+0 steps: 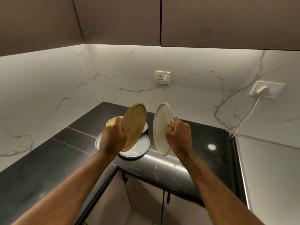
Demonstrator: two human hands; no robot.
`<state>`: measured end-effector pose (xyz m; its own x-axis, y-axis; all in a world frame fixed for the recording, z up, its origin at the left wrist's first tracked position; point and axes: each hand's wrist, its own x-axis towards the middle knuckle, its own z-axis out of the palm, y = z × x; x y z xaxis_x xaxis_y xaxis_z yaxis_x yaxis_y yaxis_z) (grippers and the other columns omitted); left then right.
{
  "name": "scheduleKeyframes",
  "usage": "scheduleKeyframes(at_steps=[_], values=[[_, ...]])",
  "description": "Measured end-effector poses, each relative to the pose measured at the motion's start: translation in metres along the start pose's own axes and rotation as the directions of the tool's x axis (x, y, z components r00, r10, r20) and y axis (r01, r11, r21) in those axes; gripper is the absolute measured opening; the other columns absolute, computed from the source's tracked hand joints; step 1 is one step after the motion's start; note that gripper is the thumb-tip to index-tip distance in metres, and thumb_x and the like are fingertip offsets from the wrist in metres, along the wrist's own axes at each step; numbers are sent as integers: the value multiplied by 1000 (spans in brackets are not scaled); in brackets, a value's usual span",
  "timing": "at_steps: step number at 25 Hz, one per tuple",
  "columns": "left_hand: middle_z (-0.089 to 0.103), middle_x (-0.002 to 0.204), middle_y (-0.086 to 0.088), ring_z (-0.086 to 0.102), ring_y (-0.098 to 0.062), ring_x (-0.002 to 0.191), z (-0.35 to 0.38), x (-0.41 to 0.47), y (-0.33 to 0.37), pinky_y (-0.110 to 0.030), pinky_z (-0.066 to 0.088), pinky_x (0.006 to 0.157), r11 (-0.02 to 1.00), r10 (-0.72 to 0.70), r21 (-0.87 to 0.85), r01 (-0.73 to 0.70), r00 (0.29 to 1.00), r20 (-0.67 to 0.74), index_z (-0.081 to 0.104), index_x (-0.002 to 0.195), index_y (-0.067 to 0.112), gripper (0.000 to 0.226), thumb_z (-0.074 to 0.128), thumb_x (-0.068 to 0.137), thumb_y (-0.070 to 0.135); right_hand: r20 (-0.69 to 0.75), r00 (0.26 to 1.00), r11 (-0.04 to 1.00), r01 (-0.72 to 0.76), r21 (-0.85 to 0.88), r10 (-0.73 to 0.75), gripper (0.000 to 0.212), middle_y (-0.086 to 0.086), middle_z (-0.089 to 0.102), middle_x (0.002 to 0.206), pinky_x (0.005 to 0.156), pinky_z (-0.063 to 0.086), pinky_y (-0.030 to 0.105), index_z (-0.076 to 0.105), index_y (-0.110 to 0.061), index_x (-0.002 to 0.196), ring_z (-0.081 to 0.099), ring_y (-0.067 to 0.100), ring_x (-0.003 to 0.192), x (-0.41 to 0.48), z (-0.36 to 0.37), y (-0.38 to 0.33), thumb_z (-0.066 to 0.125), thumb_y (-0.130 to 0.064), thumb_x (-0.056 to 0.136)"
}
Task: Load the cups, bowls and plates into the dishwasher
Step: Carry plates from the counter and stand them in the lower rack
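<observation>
My left hand [112,140] grips a tan speckled plate [134,124] by its edge, tilted nearly upright above the counter. A cream white plate [159,130], also held on edge, is gripped at its rim by my right hand [178,137]. Below them, on the black countertop [56,159], lie a grey speckled plate [139,148], another grey plate [97,141] partly hidden behind my left hand, and a beige plate [112,121] further back. No dishwasher is in view.
The counter forms an inner corner against a white marble backsplash with a wall socket [162,77]. A plugged-in white cable [246,117] runs down at the right beside a tall pale panel [267,168]. Lower cabinet doors [146,200] sit below the counter edge.
</observation>
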<state>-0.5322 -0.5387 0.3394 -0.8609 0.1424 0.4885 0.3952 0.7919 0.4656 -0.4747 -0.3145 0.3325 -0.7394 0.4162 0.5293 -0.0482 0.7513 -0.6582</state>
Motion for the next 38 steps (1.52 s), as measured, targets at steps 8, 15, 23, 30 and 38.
scheduleKeyframes(at_steps=[8,15,23,30,38], values=[[62,72,-9,64,-28,61,-65,-113,11,-46,58,51,996,24,-88,-19,998,56,50,105,9,12,44,102,19,16,999,974,-44,-223,49,26,10,71,94,73,60,41,65,-4,109,67,23,76,-94,-77,-34,52,-26,101],[64,86,-11,64,-27,72,-123,-204,55,-33,48,53,999,22,-52,-14,988,151,49,124,6,27,43,102,22,80,989,939,-89,-331,122,29,6,71,100,67,53,26,63,-9,118,60,13,75,-205,-158,-62,48,-29,103],[69,97,-15,61,-21,68,-113,-257,135,-19,42,48,988,116,-127,-91,972,204,48,123,4,26,44,106,23,7,991,871,-113,-478,133,33,8,71,107,67,44,23,62,-8,122,52,12,74,-251,-260,-45,49,-31,104],[59,79,-11,61,-28,67,-78,-299,227,-29,42,51,976,176,-161,-143,962,209,47,109,3,15,45,101,16,-28,990,830,-134,-541,141,33,8,72,105,67,44,25,64,-8,120,66,20,80,-276,-343,15,48,-32,103],[62,82,-9,58,-19,62,9,-403,363,-26,38,44,966,162,-241,-92,944,288,46,101,11,9,45,99,19,-29,988,842,-146,-519,153,29,9,71,91,63,49,29,66,-6,108,54,17,67,-328,-474,147,48,-28,102]])
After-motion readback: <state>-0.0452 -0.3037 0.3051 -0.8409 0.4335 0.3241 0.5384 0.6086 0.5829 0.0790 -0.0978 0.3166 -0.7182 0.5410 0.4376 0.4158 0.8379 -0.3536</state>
